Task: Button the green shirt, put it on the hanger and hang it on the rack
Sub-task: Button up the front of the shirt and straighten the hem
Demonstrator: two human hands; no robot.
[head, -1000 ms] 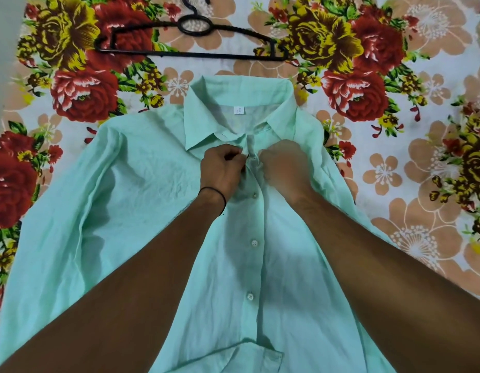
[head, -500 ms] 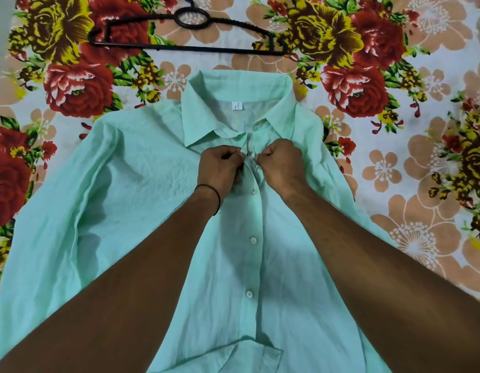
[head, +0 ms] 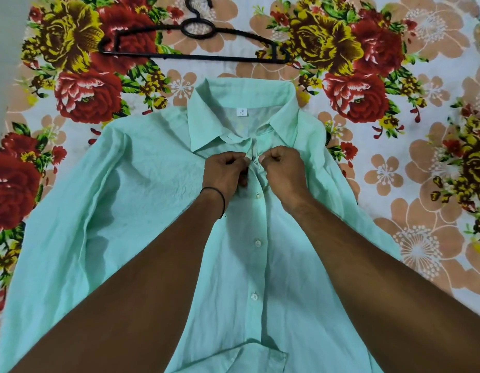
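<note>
Green shirt [head: 152, 197], front up on a floral sheet [head: 394, 184], both hands at the neck opening.

Nearest, two bare forearms cross the shirt front, which runs out of view at the lower edge. Three white buttons [head: 257, 243] line the placket below the hands. The left hand [head: 226, 172], with a black band [head: 214, 193] at the wrist, and the right hand [head: 283, 170] are both curled, each pinching one placket edge just under the collar [head: 233, 95], knuckles nearly touching. One sleeve spreads wide to the left. Bare sheet shows to the right of the shirt, and a narrower strip shows between collar and hanger [head: 195, 56]. The white neck label [head: 241, 112] has print too small to read. The black hanger lies flat beyond the collar, apart from it, hook pointing away. A grey strip borders the sheet at far left.
</note>
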